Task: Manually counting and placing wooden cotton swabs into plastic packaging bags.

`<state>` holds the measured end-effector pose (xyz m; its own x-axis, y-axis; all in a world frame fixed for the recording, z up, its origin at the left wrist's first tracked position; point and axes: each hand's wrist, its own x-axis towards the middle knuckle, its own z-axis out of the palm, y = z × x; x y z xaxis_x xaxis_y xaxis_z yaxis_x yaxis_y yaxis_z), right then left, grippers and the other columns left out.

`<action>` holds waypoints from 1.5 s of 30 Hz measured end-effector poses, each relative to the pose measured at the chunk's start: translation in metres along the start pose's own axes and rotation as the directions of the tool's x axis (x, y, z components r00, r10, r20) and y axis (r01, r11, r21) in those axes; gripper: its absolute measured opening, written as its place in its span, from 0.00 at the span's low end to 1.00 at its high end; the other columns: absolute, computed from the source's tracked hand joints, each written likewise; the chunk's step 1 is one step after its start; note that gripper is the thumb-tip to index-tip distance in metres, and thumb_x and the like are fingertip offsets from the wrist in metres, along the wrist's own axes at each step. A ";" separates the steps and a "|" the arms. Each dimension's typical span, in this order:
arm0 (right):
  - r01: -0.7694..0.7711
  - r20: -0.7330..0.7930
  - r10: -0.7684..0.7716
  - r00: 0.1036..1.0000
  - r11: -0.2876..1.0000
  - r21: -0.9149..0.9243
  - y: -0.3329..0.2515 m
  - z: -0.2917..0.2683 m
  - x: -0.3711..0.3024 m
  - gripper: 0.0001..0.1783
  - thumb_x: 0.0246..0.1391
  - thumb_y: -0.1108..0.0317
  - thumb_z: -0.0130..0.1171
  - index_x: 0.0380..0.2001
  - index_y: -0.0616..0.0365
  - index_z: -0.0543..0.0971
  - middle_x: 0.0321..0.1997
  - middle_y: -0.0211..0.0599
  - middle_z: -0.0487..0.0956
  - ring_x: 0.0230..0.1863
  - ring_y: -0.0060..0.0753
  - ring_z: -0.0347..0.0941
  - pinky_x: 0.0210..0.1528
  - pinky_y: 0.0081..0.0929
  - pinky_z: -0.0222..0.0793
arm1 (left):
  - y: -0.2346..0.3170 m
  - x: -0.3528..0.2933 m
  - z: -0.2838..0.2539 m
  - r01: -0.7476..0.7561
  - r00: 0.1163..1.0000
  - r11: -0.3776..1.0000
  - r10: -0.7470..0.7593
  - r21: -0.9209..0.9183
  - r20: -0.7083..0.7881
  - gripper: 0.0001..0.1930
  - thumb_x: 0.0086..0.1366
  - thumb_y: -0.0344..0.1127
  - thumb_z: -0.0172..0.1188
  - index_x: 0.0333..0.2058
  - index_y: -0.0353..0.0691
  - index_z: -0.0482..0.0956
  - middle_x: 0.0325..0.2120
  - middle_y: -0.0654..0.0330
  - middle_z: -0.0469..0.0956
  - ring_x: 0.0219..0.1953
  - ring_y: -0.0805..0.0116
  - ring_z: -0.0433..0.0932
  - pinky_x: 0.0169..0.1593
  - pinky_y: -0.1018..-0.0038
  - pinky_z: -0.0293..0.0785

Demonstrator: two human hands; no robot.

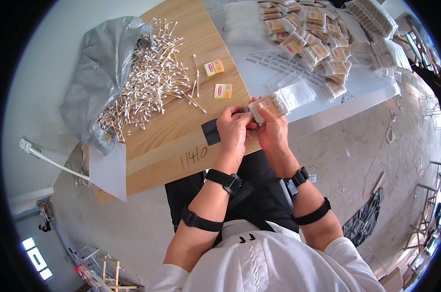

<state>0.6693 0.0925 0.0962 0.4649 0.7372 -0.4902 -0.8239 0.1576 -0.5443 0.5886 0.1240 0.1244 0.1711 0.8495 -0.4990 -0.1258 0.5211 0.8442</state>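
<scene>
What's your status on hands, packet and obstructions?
Left hand and right hand both on swab packet. Packet clear, swabs showing through. Swab pile off left, blocking neither hand.

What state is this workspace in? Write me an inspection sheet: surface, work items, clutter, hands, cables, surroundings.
Surface: wooden tabletop, pale printed board to its right.
Work items: swab packet in hand; loose swabs spilling from a grey bag; two small yellow cards; heaped filled packets, upper right.
Clutter: dark crumpled sheet on the floor.
Hands: right hand grips the packet; left hand closes at its left end.
Cables: white cord-like strip left of the tabletop.
Surroundings: bright window, lower left.
</scene>
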 end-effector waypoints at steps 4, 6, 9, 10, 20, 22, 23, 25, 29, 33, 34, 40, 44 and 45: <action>0.059 -0.002 -0.059 0.998 0.998 0.013 0.005 0.002 -0.003 0.14 0.54 0.80 0.61 0.45 0.65 0.76 0.46 0.43 0.81 0.43 0.34 0.79 0.41 0.30 0.78 | -0.009 0.015 0.006 -0.121 0.993 0.991 0.121 0.064 0.002 0.13 0.58 0.21 0.60 0.43 0.30 0.72 0.25 0.60 0.78 0.21 0.77 0.74 0.22 0.83 0.66; 0.036 -0.006 -0.036 0.999 0.999 0.004 0.004 0.004 -0.002 0.14 0.54 0.80 0.61 0.45 0.65 0.76 0.46 0.44 0.81 0.43 0.35 0.78 0.43 0.30 0.77 | -0.012 0.020 0.003 -0.198 0.980 0.972 0.192 0.126 0.053 0.15 0.56 0.20 0.60 0.43 0.30 0.71 0.24 0.61 0.77 0.20 0.78 0.73 0.21 0.82 0.65; 0.045 -0.028 -0.044 0.999 0.997 0.059 0.003 0.001 0.002 0.14 0.54 0.80 0.61 0.45 0.65 0.76 0.46 0.45 0.80 0.45 0.36 0.78 0.47 0.32 0.76 | -0.010 0.021 0.001 -0.300 0.952 0.899 0.305 0.319 0.038 0.16 0.55 0.18 0.59 0.44 0.30 0.71 0.22 0.62 0.75 0.19 0.79 0.71 0.20 0.81 0.64; 0.031 -0.037 -0.028 0.999 0.995 0.093 -0.001 0.001 0.002 0.15 0.54 0.80 0.61 0.46 0.66 0.75 0.46 0.45 0.80 0.46 0.37 0.78 0.49 0.33 0.76 | -0.006 0.015 0.003 -0.184 0.980 0.964 0.196 0.194 -0.042 0.16 0.55 0.17 0.58 0.43 0.30 0.71 0.21 0.63 0.74 0.19 0.78 0.70 0.20 0.81 0.64; 0.050 -0.028 -0.047 0.998 0.991 0.124 0.003 -0.003 0.004 0.18 0.55 0.78 0.61 0.50 0.67 0.73 0.48 0.46 0.79 0.51 0.39 0.77 0.55 0.35 0.75 | -0.022 0.024 0.002 -0.507 0.847 0.759 0.527 0.408 0.073 0.15 0.53 0.16 0.54 0.41 0.31 0.71 0.18 0.63 0.73 0.19 0.77 0.70 0.23 0.76 0.67; 0.030 -0.051 -0.023 0.998 0.989 0.146 -0.003 0.001 0.006 0.18 0.55 0.80 0.60 0.49 0.67 0.73 0.48 0.46 0.79 0.51 0.39 0.77 0.54 0.34 0.75 | -0.022 0.028 -0.001 -0.261 0.961 0.939 0.276 0.225 -0.038 0.15 0.52 0.16 0.54 0.41 0.31 0.71 0.17 0.63 0.73 0.20 0.76 0.71 0.27 0.75 0.69; 0.010 -0.071 0.002 0.997 0.986 0.167 -0.004 0.004 0.006 0.17 0.55 0.81 0.59 0.49 0.67 0.73 0.48 0.46 0.79 0.51 0.38 0.77 0.54 0.33 0.75 | -0.023 0.032 -0.003 -0.260 0.960 0.939 0.275 0.226 -0.040 0.15 0.52 0.16 0.54 0.41 0.31 0.71 0.17 0.63 0.73 0.20 0.76 0.71 0.27 0.75 0.69; 0.056 -0.046 -0.051 0.998 0.990 0.132 0.004 0.005 0.004 0.17 0.55 0.82 0.59 0.48 0.67 0.74 0.48 0.46 0.79 0.50 0.38 0.77 0.53 0.33 0.75 | -0.023 0.036 -0.002 -0.529 0.834 0.689 0.530 0.496 0.153 0.16 0.54 0.17 0.55 0.43 0.30 0.70 0.18 0.64 0.73 0.20 0.77 0.70 0.25 0.77 0.68; 0.093 -0.017 -0.092 0.996 0.992 0.088 0.005 0.000 0.007 0.15 0.54 0.82 0.60 0.46 0.66 0.76 0.48 0.45 0.80 0.49 0.36 0.77 0.51 0.31 0.76 | -0.018 0.031 0.001 -0.598 0.785 0.573 0.560 0.560 0.264 0.16 0.55 0.17 0.55 0.43 0.30 0.70 0.18 0.64 0.73 0.20 0.79 0.70 0.25 0.78 0.67; 0.173 -0.056 -0.169 0.984 0.983 0.057 0.013 0.005 0.007 0.14 0.54 0.81 0.61 0.45 0.66 0.76 0.47 0.44 0.80 0.48 0.35 0.78 0.50 0.31 0.77 | -0.021 0.033 -0.005 -0.400 0.913 0.812 0.392 0.425 0.110 0.15 0.55 0.17 0.53 0.43 0.30 0.70 0.17 0.63 0.73 0.20 0.80 0.69 0.24 0.78 0.66; 0.163 -0.076 -0.160 0.984 0.986 0.045 0.011 0.008 0.006 0.14 0.54 0.81 0.62 0.45 0.66 0.76 0.46 0.44 0.80 0.48 0.35 0.78 0.50 0.32 0.77 | -0.020 0.033 -0.004 -0.405 0.910 0.785 0.393 0.468 0.129 0.15 0.56 0.17 0.54 0.43 0.30 0.70 0.18 0.63 0.74 0.19 0.79 0.69 0.23 0.78 0.66; 0.230 -0.161 -0.219 0.962 0.972 0.054 0.003 -0.003 0.017 0.12 0.55 0.80 0.62 0.43 0.67 0.75 0.45 0.46 0.80 0.47 0.38 0.78 0.50 0.35 0.77 | -0.002 0.017 -0.005 -0.239 0.967 0.917 0.195 0.320 0.164 0.13 0.59 0.20 0.56 0.44 0.30 0.71 0.21 0.60 0.76 0.19 0.79 0.71 0.21 0.80 0.66; 0.219 -0.191 -0.188 0.963 0.964 0.153 -0.032 -0.021 0.029 0.15 0.57 0.79 0.59 0.48 0.70 0.71 0.47 0.51 0.78 0.48 0.47 0.78 0.53 0.40 0.77 | -0.003 0.012 -0.020 -0.224 0.971 0.919 0.182 0.325 0.155 0.12 0.62 0.23 0.57 0.44 0.28 0.72 0.22 0.61 0.77 0.20 0.79 0.72 0.23 0.81 0.70; 0.182 -0.181 -0.151 0.972 0.969 0.166 -0.041 -0.026 0.029 0.16 0.58 0.80 0.58 0.49 0.70 0.70 0.47 0.53 0.78 0.48 0.49 0.78 0.54 0.41 0.77 | -0.006 0.012 -0.023 -0.226 0.970 0.920 0.183 0.322 0.159 0.12 0.62 0.23 0.57 0.44 0.28 0.72 0.22 0.61 0.77 0.20 0.79 0.72 0.23 0.81 0.70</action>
<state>0.7248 0.0900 0.0865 0.6349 0.5739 -0.5172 -0.7680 0.3960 -0.5033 0.5686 0.1328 0.1084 0.2982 0.9065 -0.2989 0.1601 0.2612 0.9519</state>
